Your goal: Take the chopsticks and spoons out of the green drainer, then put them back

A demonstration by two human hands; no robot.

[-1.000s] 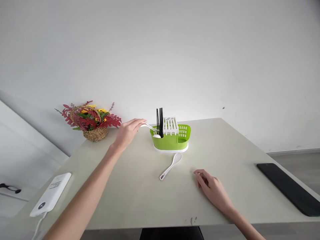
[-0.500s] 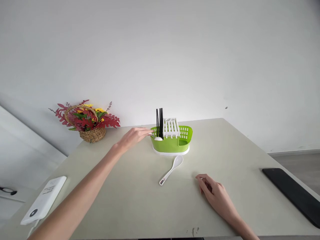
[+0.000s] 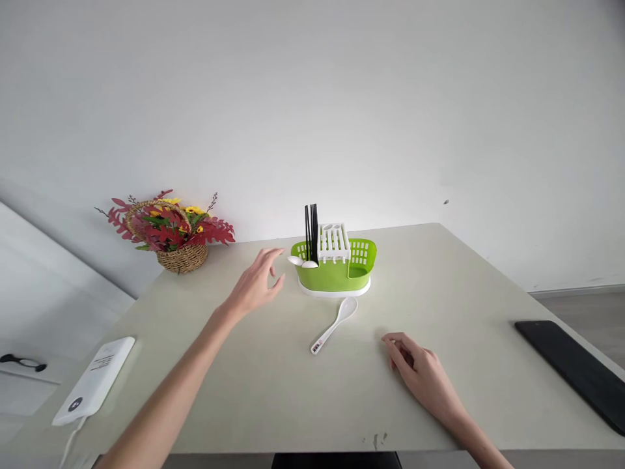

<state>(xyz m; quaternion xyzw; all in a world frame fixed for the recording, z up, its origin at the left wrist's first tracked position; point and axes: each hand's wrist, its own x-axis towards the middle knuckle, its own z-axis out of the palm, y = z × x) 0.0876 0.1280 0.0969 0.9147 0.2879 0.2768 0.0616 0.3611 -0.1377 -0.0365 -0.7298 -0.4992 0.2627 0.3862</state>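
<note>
A green cutlery holder [image 3: 336, 275] with a white slotted insert stands at the back middle of the table [image 3: 273, 391]. Black chopsticks [image 3: 311, 231] stand upright in its left part, and two white spoons [image 3: 303, 262] rest there. My left hand [image 3: 256, 284] hovers just left of the holder, fingers apart, holding nothing. Another white spoon [image 3: 334, 324] lies on the table in front of the holder. My right hand [image 3: 417, 371] rests on the table to the right of that spoon, fingers loosely curled, empty.
A wicker basket of red and yellow flowers [image 3: 170, 231] sits at the back left. A white power bank [image 3: 95, 381] with a cable lies near the left edge. A black flat device [image 3: 571, 368] lies at the right edge.
My left hand put a white spoon into the holder's left part, let go and drew back to the left. My right hand stayed in place.
</note>
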